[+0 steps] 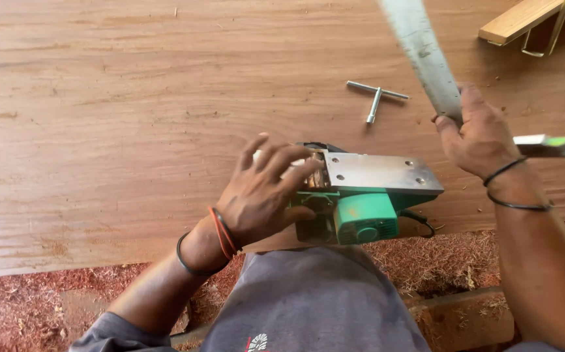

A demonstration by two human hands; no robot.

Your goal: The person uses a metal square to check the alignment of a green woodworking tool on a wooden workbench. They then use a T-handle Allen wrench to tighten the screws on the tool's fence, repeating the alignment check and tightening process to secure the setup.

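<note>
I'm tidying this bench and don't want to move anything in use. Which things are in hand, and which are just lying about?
In hand:
- green electric planer, upturned, under the left hand
- flat metal bar, gripped by the right hand

Lying about:
- T-shaped metal wrench on the wooden board
- timber strip at the far corner
- reddish sawdust on the ground

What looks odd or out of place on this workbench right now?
The green power planer lies upturned at the board's near edge, metal sole facing up, under the left hand. Reddish sawdust covers the ground below.
</note>
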